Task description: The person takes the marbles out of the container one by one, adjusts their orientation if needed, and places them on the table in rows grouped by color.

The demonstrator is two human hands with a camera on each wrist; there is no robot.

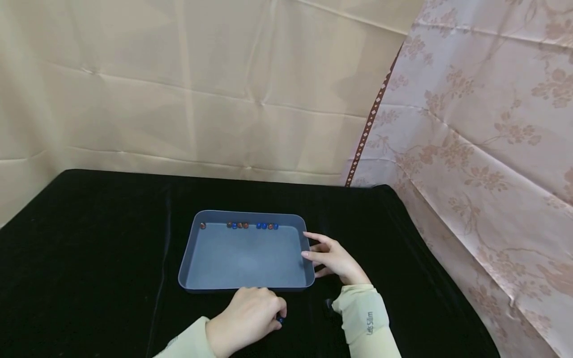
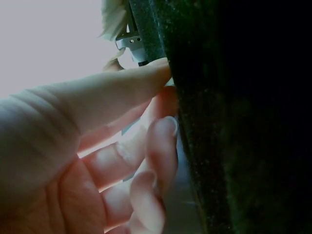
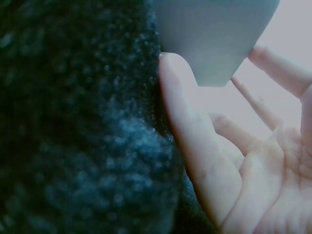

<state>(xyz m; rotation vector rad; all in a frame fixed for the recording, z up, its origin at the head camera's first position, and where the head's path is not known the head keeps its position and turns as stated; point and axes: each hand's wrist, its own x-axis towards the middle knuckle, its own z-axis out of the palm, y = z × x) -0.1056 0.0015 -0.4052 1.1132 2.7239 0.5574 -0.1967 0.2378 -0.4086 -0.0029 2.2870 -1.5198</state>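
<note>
My left hand (image 1: 250, 313) is just in front of the tray's near side, its fingers curled. Between its thumb and forefinger it pinches a small dark blue ball (image 1: 280, 319), mostly hidden by the fingers. In the left wrist view the thumb and forefinger (image 2: 163, 100) meet right at the dark cloth. My right hand (image 1: 333, 258) rests against the right side of the blue-grey tray (image 1: 246, 288), its fingers spread and the thumb at the rim. The right wrist view shows the tray's outer wall (image 3: 214, 44) between thumb and fingers.
Small brown and blue balls lie along the tray's far wall: a lone brown ball (image 1: 203, 225) at left, then two short rows, one around a brown ball (image 1: 240, 225), one around a blue ball (image 1: 264, 225). Black cloth (image 1: 98, 258) covers the table; curtains (image 1: 215, 99) hang behind.
</note>
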